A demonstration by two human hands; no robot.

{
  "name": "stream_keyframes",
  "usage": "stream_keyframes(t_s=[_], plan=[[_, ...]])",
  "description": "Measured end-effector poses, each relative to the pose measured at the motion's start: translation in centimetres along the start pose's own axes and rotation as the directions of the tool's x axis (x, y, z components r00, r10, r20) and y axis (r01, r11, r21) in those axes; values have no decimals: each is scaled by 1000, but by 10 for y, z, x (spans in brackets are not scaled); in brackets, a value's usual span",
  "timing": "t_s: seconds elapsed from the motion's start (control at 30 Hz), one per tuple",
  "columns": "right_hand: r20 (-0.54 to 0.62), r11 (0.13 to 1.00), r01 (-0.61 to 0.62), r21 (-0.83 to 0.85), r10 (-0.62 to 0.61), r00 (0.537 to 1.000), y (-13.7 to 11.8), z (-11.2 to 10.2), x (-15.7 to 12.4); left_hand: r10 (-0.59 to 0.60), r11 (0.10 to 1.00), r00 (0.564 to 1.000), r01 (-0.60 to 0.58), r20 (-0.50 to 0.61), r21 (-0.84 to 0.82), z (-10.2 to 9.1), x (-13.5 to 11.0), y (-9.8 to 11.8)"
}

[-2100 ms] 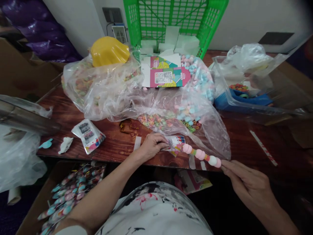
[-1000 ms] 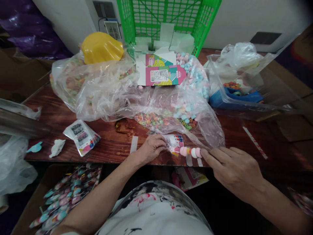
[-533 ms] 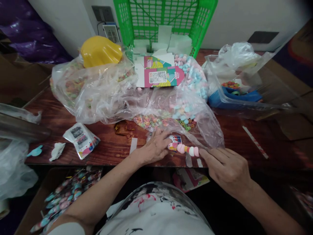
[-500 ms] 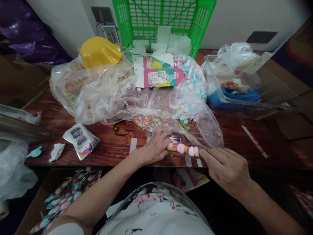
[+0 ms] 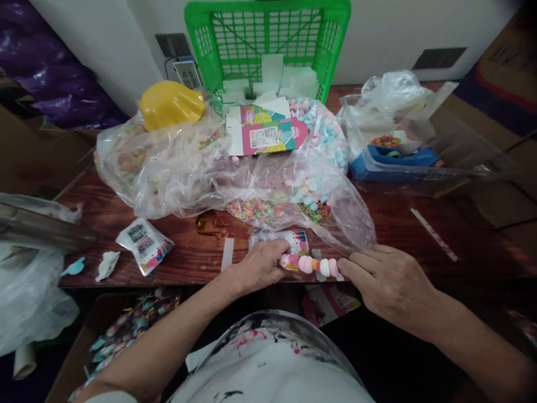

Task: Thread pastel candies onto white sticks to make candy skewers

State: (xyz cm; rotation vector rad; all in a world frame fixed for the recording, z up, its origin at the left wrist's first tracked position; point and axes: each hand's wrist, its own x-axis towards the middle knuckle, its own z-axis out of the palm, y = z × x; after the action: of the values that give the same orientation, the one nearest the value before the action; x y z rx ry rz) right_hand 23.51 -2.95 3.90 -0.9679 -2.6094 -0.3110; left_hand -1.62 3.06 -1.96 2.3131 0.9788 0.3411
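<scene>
Held the candy skewer (image 5: 312, 265) level at the near edge of the table (image 5: 188, 254), partly over the drop, just below a printed sleeve (image 5: 289, 242). Pinched its left end in the left hand (image 5: 255, 267), fingers closed on it. Met its right end with the fingertips of the right hand (image 5: 390, 282), but could not tell whether gripped or merely pressed there.

Judged the risks thus: could have slid or squashed the soft pink and white pieces on the stick by pushing too hard from the right; could have dropped the whole thing off the edge with a loosened pinch; could have snagged the clear plastic bag (image 5: 335, 218) lying just behind and dragged loose ring sweets out.

Found little legible writing: saw a barcode on the pink-and-teal carton (image 5: 268, 137) and dark label blocks on the stacked packets (image 5: 145, 245), all too small to read; made out no brand name anywhere
</scene>
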Motion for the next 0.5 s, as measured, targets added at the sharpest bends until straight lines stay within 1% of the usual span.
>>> stream_keyframes(t_s=[0.07, 0.13, 0.2, 0.27, 0.33, 0.4, 0.47, 0.5], plan=[[24, 999, -40, -30, 41, 999, -3, 0, -4, 22, 994, 998, -16, -52, 109, 5, -1, 0], [36, 995, -83, -51, 85, 996, -9, 2, -6, 71, 980, 995, -57, -71, 189, 10, -2, -1], [38, 991, -113, -70, 116, 993, -17, 4, -6, 97, 974, 993, -83, -61, 209, 12, -1, 0], [27, 989, -115, -91, 118, 993, -23, 7, -3, 80, 983, 996, -71, -42, 172, 12, -1, 0], [12, 989, -97, -108, 99, 995, -26, 9, 0, 38, 996, 999, -36, -22, 82, 8, -1, 2], [17, 989, -75, -130, 78, 997, -25, 11, 3, 4, 997, 1000, -2, 29, -76, 3, -2, 5], [29, 986, -43, -159, 49, 998, -20, 12, 5, -8, 958, 992, 44, 127, -282, -1, -5, 9], [33, 986, -23, -167, 29, 999, -17, 12, 7, -11, 917, 980, 89, 197, -389, -2, -6, 12]])
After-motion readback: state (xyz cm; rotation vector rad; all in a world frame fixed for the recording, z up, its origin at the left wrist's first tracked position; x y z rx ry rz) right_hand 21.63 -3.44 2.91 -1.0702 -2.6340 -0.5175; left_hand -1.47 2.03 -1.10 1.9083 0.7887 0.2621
